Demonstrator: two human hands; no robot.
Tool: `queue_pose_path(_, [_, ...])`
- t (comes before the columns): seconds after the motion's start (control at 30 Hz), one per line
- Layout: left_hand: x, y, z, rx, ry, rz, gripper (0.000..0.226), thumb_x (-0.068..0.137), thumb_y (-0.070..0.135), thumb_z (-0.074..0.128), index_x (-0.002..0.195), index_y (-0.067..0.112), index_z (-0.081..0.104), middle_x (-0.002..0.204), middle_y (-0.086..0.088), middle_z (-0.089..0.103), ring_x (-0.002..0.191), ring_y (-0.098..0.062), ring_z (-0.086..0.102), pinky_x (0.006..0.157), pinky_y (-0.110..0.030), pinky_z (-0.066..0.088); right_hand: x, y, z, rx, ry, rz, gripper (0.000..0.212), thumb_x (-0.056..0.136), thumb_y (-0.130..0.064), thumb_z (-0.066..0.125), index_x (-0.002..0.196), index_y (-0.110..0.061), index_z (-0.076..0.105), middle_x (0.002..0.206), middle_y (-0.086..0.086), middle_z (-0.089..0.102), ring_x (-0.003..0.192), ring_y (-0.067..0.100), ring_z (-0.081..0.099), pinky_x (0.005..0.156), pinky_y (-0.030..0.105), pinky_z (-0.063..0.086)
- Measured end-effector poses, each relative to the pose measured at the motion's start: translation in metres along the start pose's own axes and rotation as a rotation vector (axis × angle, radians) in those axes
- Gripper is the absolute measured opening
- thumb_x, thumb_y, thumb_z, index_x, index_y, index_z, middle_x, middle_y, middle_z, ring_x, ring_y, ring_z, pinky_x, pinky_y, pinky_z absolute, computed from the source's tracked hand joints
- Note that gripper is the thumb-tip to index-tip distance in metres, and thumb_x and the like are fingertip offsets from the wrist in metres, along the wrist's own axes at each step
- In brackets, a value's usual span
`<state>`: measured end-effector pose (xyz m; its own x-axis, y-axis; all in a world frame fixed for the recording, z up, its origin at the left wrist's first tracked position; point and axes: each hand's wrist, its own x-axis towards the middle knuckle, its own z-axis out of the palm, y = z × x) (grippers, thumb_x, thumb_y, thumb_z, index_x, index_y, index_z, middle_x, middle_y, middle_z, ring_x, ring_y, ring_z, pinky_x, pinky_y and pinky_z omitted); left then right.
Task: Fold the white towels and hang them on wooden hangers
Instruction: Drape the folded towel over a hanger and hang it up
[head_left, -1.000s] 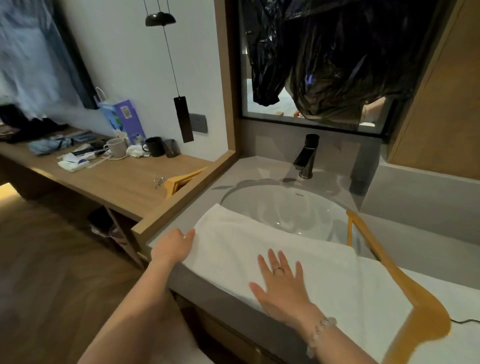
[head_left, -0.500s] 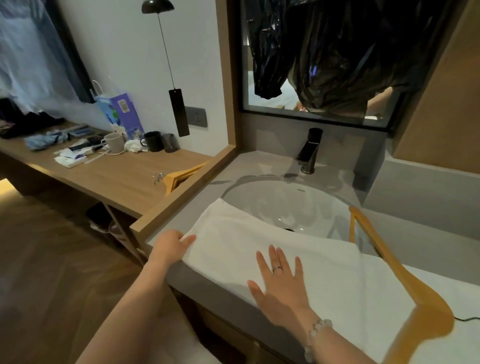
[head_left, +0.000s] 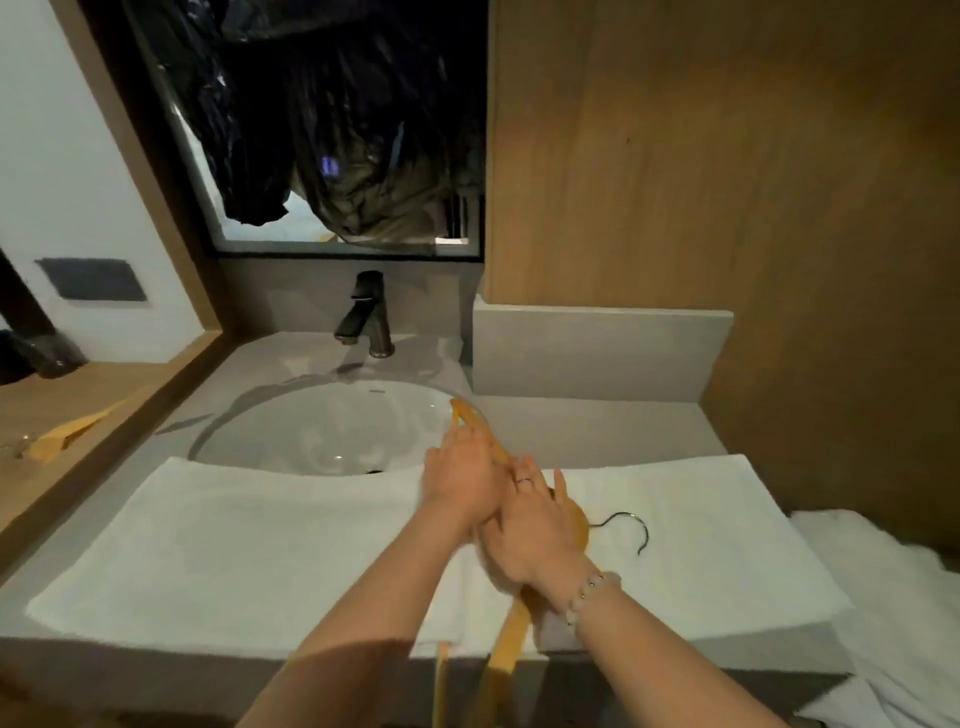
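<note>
A white towel (head_left: 249, 551) lies flat in a long strip along the front of the grey counter (head_left: 597, 431). A wooden hanger (head_left: 511, 636) lies across the towel's middle, one arm over the basin edge, the other past the counter's front. Its dark metal hook (head_left: 636, 530) rests on the towel to the right. My left hand (head_left: 462, 478) grips the hanger's far arm. My right hand (head_left: 535, 540), with a ring and a bead bracelet, lies over the hanger's neck and holds it. Both hands are blurred.
The white sink basin (head_left: 332, 421) and dark faucet (head_left: 366, 317) sit behind the towel. A second wooden hanger (head_left: 67, 431) lies on the desk at left. Another white towel (head_left: 893, 597) is bunched at the right. A wooden wall panel (head_left: 727, 182) stands close on the right.
The view has swung right. Both hands left the towel's left part and now meet on the hanger at the towel's middle. The hanger now lies lower across the towel.
</note>
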<state>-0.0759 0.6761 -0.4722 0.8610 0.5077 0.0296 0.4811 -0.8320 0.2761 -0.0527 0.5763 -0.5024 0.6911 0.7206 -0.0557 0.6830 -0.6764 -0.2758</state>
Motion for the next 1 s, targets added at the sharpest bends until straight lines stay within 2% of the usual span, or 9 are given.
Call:
queue_pose_path(0.2, [0.018,0.126,0.050,0.014,-0.131,0.106,0.043,0.096,0.033,0.042,0.133,0.012,0.040,0.137,-0.007,0.044,0.129,-0.025,0.038,0.105,-0.035,0.031,-0.029,0.143,-0.033,-0.044,0.027,0.281,0.062,0.100,-0.046,0.013,0.152,-0.013,0.011,0.160,0.006,0.003,0.147,0.020,-0.007,0.117,0.046,-0.009])
queue_pose_path(0.43, [0.022,0.236,0.119,0.135,-0.173,0.118,0.048,0.096,0.033,0.038,0.139,0.011,0.035,0.144,-0.007,0.036,0.134,-0.025,0.029,0.106,-0.037,0.029,-0.066,0.278,-0.053,-0.038,-0.025,0.507,0.061,0.100,-0.049,0.016,0.152,-0.016,0.012,0.160,0.005,0.006,0.147,0.023,-0.002,0.117,0.049,-0.006])
queue_pose_path(0.57, [0.016,0.273,0.140,0.202,-0.148,0.123,0.042,0.095,0.022,0.037,0.136,0.011,0.036,0.139,-0.008,0.037,0.129,-0.025,0.033,0.104,-0.035,0.031,-0.082,0.310,-0.052,-0.007,-0.245,0.561,0.059,0.099,-0.054,0.016,0.145,-0.022,0.031,0.149,0.005,0.038,0.142,0.027,0.024,0.112,0.055,-0.012])
queue_pose_path(0.63, [0.016,0.278,0.143,0.197,-0.149,0.107,0.041,0.095,0.020,0.037,0.134,0.011,0.036,0.138,-0.008,0.038,0.126,-0.025,0.036,0.102,-0.035,0.033,-0.084,0.312,-0.049,0.128,-0.293,0.556,0.054,0.100,-0.052,0.017,0.137,-0.023,0.043,0.138,0.002,0.050,0.135,0.024,0.037,0.115,0.052,-0.001])
queue_pose_path(0.67, [0.016,0.278,0.142,0.189,-0.151,0.101,0.040,0.094,0.020,0.037,0.134,0.011,0.036,0.137,-0.008,0.039,0.126,-0.025,0.036,0.102,-0.035,0.033,-0.083,0.311,-0.048,0.248,-0.295,0.553,0.051,0.101,-0.049,0.021,0.132,-0.020,0.049,0.134,0.003,0.054,0.130,0.023,0.043,0.115,0.046,0.011])
queue_pose_path(0.77, [0.018,0.276,0.137,0.173,-0.161,0.121,0.039,0.094,0.020,0.037,0.131,0.010,0.039,0.135,-0.008,0.040,0.125,-0.026,0.038,0.100,-0.036,0.034,-0.076,0.311,-0.049,0.563,-0.294,0.516,0.032,0.099,-0.033,0.041,0.091,-0.013,0.065,0.096,0.008,0.064,0.094,0.020,0.060,0.088,0.031,0.044])
queue_pose_path(0.83, [0.020,0.276,0.131,0.132,-0.168,0.110,0.037,0.097,0.025,0.034,0.129,0.009,0.043,0.134,-0.009,0.043,0.123,-0.026,0.040,0.099,-0.038,0.035,-0.073,0.309,-0.060,0.658,-0.234,0.526,0.035,0.094,-0.027,0.051,0.060,-0.017,0.048,0.064,0.002,0.046,0.064,0.014,0.048,0.064,0.026,0.041])
queue_pose_path(0.9, [0.025,0.276,0.121,0.008,-0.173,0.025,0.044,0.098,0.038,0.030,0.123,0.008,0.053,0.128,-0.010,0.052,0.118,-0.027,0.047,0.097,-0.039,0.040,-0.069,0.305,-0.074,0.742,-0.151,0.508,0.040,0.089,-0.021,0.058,0.054,-0.019,0.040,0.055,-0.004,0.036,0.054,0.011,0.037,0.054,0.023,0.031])
queue_pose_path(1.0, [0.037,0.278,0.100,-0.244,-0.219,-0.176,0.062,0.088,0.062,0.040,0.103,0.007,0.066,0.106,-0.010,0.066,0.101,-0.028,0.061,0.080,-0.032,0.047,-0.059,0.293,-0.097,0.933,-0.046,0.393,0.024,0.082,-0.012,0.067,0.060,-0.018,0.058,0.046,-0.011,0.046,0.053,0.006,0.043,0.052,0.018,0.035])
